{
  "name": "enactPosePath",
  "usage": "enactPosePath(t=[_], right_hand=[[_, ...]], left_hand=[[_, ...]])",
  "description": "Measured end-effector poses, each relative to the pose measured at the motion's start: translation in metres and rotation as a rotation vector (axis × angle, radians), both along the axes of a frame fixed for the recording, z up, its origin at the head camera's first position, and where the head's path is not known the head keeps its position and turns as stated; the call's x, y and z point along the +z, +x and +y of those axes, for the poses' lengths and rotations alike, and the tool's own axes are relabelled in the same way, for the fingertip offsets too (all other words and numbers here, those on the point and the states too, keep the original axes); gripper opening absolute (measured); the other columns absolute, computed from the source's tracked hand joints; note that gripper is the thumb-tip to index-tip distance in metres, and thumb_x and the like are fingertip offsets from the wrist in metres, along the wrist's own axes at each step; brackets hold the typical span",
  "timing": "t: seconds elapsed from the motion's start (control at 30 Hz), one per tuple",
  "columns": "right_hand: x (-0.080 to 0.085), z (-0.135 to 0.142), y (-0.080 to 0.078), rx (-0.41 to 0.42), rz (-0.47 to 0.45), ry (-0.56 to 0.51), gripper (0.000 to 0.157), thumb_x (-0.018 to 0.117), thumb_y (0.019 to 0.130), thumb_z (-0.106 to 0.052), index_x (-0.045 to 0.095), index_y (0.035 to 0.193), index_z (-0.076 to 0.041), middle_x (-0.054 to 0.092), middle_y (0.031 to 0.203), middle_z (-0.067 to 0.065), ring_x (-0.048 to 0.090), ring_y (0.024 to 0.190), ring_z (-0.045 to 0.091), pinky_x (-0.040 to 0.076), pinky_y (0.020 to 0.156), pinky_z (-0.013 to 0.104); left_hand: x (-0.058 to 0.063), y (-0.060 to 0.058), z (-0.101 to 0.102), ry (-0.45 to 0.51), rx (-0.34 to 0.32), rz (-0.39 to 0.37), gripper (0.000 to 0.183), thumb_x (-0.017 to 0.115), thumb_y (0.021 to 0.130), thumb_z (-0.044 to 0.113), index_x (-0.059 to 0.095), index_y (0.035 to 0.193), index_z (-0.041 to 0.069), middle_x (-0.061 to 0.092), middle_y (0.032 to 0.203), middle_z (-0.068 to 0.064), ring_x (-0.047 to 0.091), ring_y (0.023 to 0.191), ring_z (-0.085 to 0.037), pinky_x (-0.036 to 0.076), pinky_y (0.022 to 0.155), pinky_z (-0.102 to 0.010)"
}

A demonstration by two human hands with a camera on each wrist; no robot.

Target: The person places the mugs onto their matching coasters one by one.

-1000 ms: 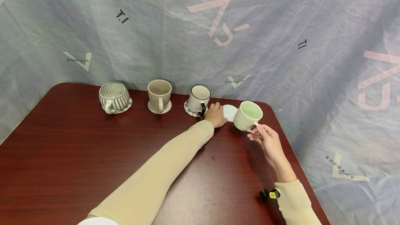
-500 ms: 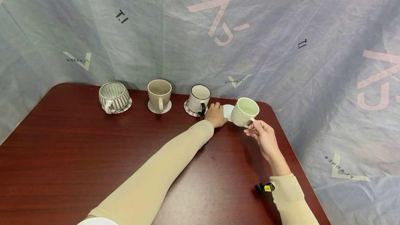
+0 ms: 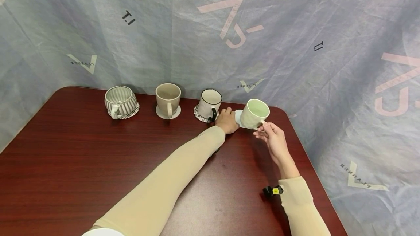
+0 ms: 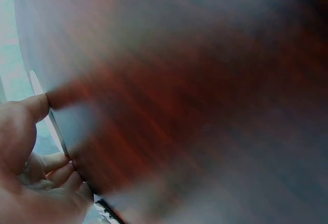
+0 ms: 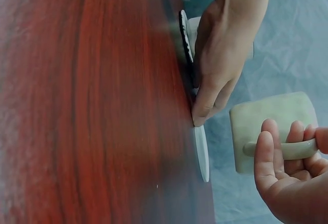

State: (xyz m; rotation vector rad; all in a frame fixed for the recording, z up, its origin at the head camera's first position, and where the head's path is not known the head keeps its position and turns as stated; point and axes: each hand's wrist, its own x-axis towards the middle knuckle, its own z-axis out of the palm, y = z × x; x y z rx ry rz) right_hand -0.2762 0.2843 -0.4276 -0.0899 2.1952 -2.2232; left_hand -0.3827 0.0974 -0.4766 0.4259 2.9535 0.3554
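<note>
My right hand [image 3: 275, 139] pinches the handle of a pale green mug [image 3: 253, 115], which is held tilted above the table at the far right. Under the mug's left side lies a plain white coaster [image 3: 238, 118], part of it covered by the mug in the head view. My left hand [image 3: 227, 121] holds this coaster at its left edge, thumb and fingertips down at the tabletop. In the right wrist view the mug's base hangs apart from the coaster [image 5: 202, 155]. Close behind the left hand stands a white ribbed mug [image 3: 208, 105] with a black handle.
The ribbed mug rests on a plaid coaster [image 3: 201, 117]. Further left, a beige mug [image 3: 166, 99] stands on a pale coaster, and a striped round mug [image 3: 122, 103] on a plaid one. The dark red table [image 3: 98, 156] ends at a hanging grey cloth [image 3: 147, 28].
My right hand has carried the green mug left and toward the back, so it covers more of the white coaster. My left hand has stayed in place.
</note>
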Motion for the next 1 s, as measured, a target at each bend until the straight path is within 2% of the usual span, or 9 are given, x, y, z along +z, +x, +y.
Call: enactPosePath(t=[0.47,0.83,1.0], right_hand=[[-0.007,-0.007,-0.014,-0.012,0.014,-0.017,0.029,0.048,0.115,-0.017,0.056,0.103,0.009,0.064,0.095,0.01,0.075,0.086,0.015,0.062,0.083,0.031],[-0.012,-0.01,-0.023,-0.03,0.036,-0.025,0.032,0.049,0.115,-0.017,0.055,0.102,0.012,0.065,0.093,0.01,0.075,0.085,0.017,0.061,0.081,0.03],[-0.016,-0.011,-0.027,-0.033,0.04,-0.032,0.03,0.049,0.114,-0.017,0.056,0.101,0.008,0.064,0.092,0.008,0.075,0.084,0.016,0.061,0.08,0.029]], left_hand=[[-0.001,0.001,0.0,0.027,0.013,0.014,0.064,0.066,0.102,0.05,0.054,0.149,0.008,0.049,0.147,-0.007,0.045,0.138,-0.027,0.041,0.116,-0.034],[0.006,0.012,-0.002,0.027,0.024,0.063,0.06,0.065,0.104,0.047,0.055,0.148,0.008,0.05,0.145,-0.007,0.045,0.137,-0.027,0.041,0.115,-0.033],[0.003,0.009,-0.002,0.033,0.019,0.045,0.061,0.065,0.104,0.047,0.055,0.148,0.007,0.05,0.145,-0.008,0.045,0.138,-0.027,0.041,0.116,-0.034]])
